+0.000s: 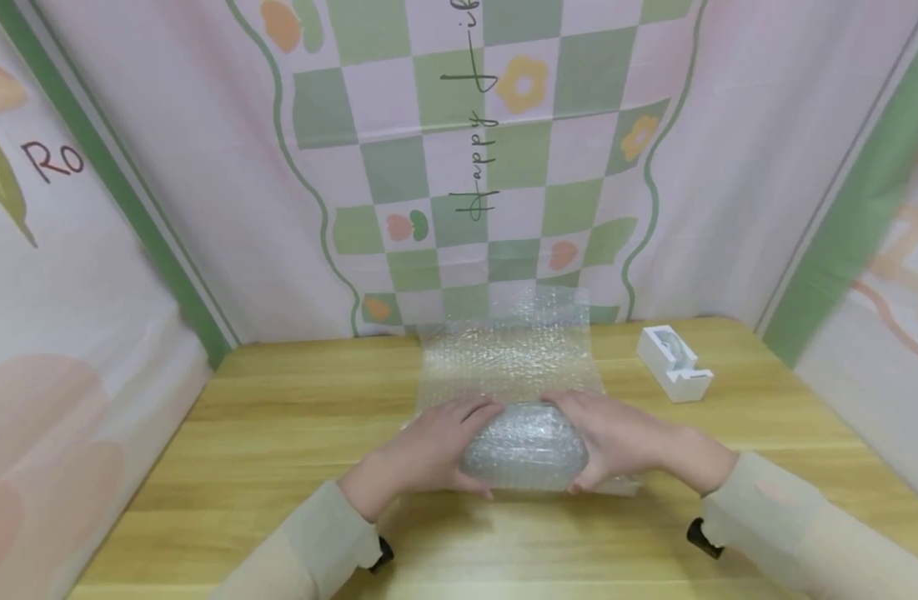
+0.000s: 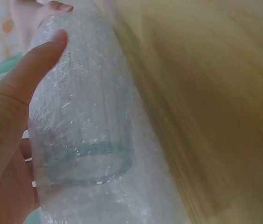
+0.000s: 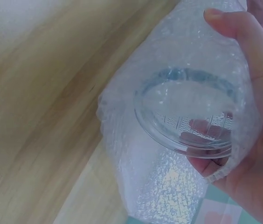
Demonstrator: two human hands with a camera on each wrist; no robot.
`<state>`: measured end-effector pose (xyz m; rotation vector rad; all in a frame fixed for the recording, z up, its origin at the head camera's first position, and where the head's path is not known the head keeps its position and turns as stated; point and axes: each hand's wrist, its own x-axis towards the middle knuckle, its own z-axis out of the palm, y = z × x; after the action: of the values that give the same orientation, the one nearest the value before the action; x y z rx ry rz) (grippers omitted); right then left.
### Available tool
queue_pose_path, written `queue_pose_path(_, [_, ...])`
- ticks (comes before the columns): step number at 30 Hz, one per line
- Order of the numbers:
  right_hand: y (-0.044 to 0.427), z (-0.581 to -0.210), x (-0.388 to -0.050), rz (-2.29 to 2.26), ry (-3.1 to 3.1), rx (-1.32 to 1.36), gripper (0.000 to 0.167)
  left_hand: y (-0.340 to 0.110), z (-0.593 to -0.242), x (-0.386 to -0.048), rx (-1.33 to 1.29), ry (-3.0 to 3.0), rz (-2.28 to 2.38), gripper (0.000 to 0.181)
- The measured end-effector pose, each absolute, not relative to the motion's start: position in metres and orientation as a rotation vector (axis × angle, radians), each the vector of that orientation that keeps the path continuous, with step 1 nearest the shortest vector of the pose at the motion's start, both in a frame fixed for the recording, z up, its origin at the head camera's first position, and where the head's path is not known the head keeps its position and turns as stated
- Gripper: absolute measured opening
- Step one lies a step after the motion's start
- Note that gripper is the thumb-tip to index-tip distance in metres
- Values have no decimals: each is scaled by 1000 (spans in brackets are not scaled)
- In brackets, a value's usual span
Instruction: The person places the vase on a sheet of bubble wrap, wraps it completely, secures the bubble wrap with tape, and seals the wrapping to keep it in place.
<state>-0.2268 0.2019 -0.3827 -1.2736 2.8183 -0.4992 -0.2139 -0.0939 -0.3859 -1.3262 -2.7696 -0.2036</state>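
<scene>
A clear glass vessel [image 1: 529, 446] lies on its side, wrapped in bubble wrap [image 1: 507, 358] whose flat part runs back to the curtain. The left hand [image 1: 443, 446] grips the roll's left end, thumb on the near side and fingers over the far side. At the right end the right hand [image 1: 609, 437] grips it the same way. One round glass end [image 2: 92, 163] shows through the film in the left wrist view. In the right wrist view a wider glass rim [image 3: 187, 112] sits inside the open end of the wrap, with fingertips seen through it.
A white tape dispenser [image 1: 674, 364] with a roll in it stands at the back right of the wooden table [image 1: 293, 433]. Printed curtains [image 1: 474, 167] hang behind the table and along both sides.
</scene>
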Motion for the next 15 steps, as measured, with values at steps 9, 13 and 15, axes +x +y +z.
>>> queue_pose_path(9, [202, -377, -233, -512, 2748, -1250, 117, -91, -394, -218, -1263, -2801, -142, 119])
queue_pose_path(13, [202, -375, -236, -512, 2732, -1268, 117, -89, -395, -218, -1239, -2821, -122, 125])
queue_pose_path(15, [203, -376, -237, -506, 2732, -1266, 118, -88, -395, -218, -1230, -2834, -115, 127])
